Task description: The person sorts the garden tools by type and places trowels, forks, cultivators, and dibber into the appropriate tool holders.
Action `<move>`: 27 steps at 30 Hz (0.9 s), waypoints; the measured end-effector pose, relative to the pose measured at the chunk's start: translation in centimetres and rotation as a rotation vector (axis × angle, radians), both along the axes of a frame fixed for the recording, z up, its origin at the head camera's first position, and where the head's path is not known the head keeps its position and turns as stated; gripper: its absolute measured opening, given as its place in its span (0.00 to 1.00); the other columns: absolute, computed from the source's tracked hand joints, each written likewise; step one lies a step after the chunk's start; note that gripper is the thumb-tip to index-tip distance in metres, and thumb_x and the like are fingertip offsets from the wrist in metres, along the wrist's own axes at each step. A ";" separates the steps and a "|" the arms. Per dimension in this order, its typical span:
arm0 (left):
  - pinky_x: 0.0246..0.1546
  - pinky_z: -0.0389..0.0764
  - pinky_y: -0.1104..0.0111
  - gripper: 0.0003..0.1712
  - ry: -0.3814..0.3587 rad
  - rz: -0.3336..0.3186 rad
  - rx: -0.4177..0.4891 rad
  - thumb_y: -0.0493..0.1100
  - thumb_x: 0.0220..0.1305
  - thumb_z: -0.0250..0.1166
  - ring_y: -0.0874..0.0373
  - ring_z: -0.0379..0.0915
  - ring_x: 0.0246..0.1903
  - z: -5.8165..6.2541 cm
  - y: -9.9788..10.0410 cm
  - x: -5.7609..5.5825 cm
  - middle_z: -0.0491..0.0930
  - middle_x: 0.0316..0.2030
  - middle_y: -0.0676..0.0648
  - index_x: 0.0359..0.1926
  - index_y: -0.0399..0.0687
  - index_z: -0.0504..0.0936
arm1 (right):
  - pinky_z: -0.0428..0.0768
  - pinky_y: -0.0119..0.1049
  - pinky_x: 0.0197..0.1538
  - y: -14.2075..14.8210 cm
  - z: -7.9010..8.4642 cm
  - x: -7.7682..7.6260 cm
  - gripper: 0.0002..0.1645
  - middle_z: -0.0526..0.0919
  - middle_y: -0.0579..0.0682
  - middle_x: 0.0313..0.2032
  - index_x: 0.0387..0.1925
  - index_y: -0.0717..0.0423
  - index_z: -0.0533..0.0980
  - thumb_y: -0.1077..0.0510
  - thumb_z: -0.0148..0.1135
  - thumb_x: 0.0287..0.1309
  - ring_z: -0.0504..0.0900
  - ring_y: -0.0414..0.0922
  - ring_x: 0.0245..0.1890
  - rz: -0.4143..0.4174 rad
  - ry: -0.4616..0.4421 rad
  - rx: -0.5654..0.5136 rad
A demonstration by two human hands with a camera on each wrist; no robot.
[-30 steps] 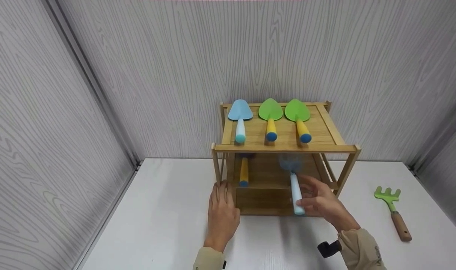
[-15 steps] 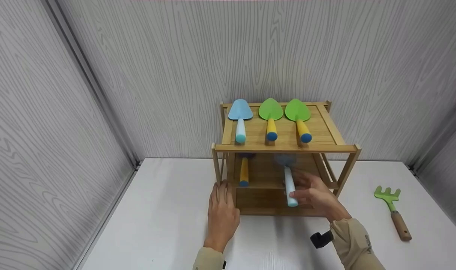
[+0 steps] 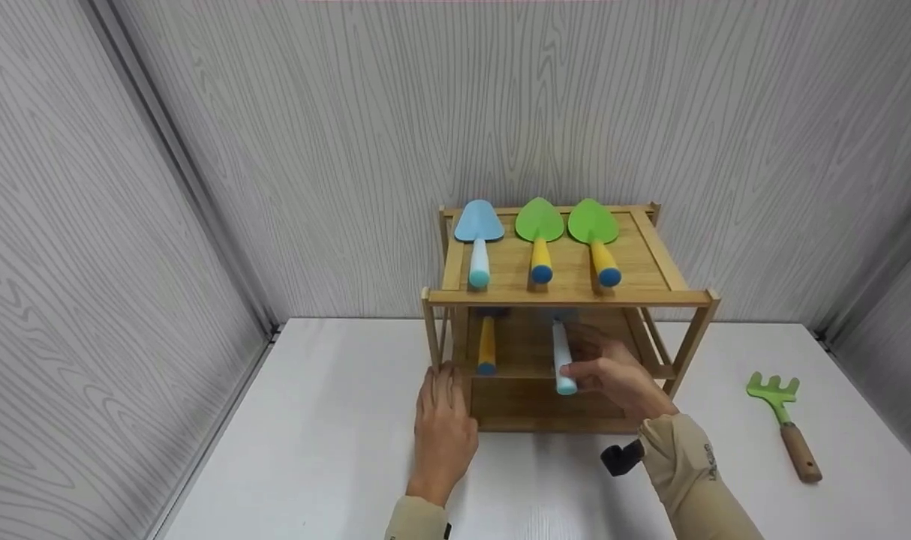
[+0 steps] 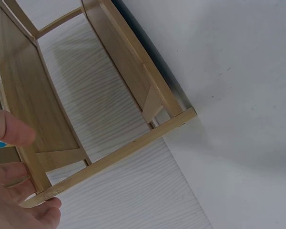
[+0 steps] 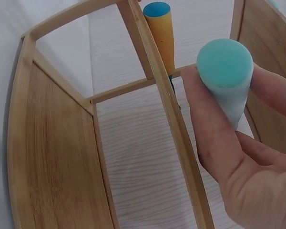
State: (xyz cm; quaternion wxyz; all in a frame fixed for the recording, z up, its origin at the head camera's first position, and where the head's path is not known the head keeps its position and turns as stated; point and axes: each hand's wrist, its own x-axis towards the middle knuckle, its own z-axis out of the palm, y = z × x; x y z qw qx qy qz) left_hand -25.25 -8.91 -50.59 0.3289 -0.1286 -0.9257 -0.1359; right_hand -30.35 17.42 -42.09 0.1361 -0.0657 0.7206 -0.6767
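My right hand (image 3: 617,381) pinches the pale blue handle (image 3: 561,352) of a garden hand tool between thumb and fingers. The handle points toward me over the middle shelf's front edge; its bluish head lies in shade under the top board. In the right wrist view, the handle's turquoise end (image 5: 225,63) faces the camera. My left hand (image 3: 446,439) grips the lower left front of a small wooden rack (image 3: 560,298), with thumb and fingers on either side of the frame in the left wrist view. A yellow-handled tool (image 3: 487,345) lies on the middle shelf, left of the held one.
On the top shelf lie a blue trowel (image 3: 479,222) and two green trowels (image 3: 539,220) with yellow handles. A green hand rake (image 3: 784,420) with a brown handle lies on the white table (image 3: 320,450), right of the rack. Grey wood-patterned panels (image 3: 350,150) stand around.
My right hand has moved left and farther into the rack with the pale blue tool, bringing it nearer the yellow-handled one. The left hand stays on the rack.
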 end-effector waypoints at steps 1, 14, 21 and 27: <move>0.68 0.65 0.47 0.36 -0.001 0.002 -0.005 0.34 0.57 0.67 0.33 0.61 0.67 0.0 0.0 0.0 0.67 0.66 0.32 0.67 0.27 0.68 | 0.82 0.40 0.49 -0.2 0.0 -0.2 0.53 0.58 0.68 0.73 0.78 0.63 0.50 0.67 0.66 0.57 0.77 0.52 0.50 0.002 -0.002 -0.008; 0.68 0.65 0.47 0.35 -0.020 -0.026 0.020 0.32 0.57 0.66 0.32 0.61 0.67 -0.2 0.3 0.1 0.67 0.65 0.31 0.67 0.27 0.68 | 0.81 0.42 0.53 -1.8 -0.3 -2.3 0.48 0.67 0.67 0.64 0.76 0.66 0.52 0.66 0.64 0.60 0.78 0.50 0.49 -0.013 -0.114 -0.027; 0.69 0.63 0.47 0.36 -0.042 -0.007 0.030 0.33 0.58 0.65 0.32 0.58 0.68 -0.2 0.2 0.1 0.65 0.66 0.31 0.67 0.27 0.67 | 0.79 0.44 0.57 -2.5 -0.3 -2.8 0.46 0.61 0.66 0.63 0.75 0.72 0.48 0.68 0.61 0.63 0.76 0.50 0.49 -0.032 -0.208 -0.068; 0.68 0.64 0.46 0.37 -0.052 0.004 0.029 0.34 0.59 0.65 0.32 0.59 0.68 0.0 0.1 0.1 0.65 0.67 0.30 0.68 0.26 0.65 | 0.82 0.39 0.50 -3.0 -0.1 -3.0 0.44 0.63 0.64 0.58 0.74 0.70 0.48 0.69 0.59 0.64 0.77 0.47 0.43 -0.082 -0.221 -0.092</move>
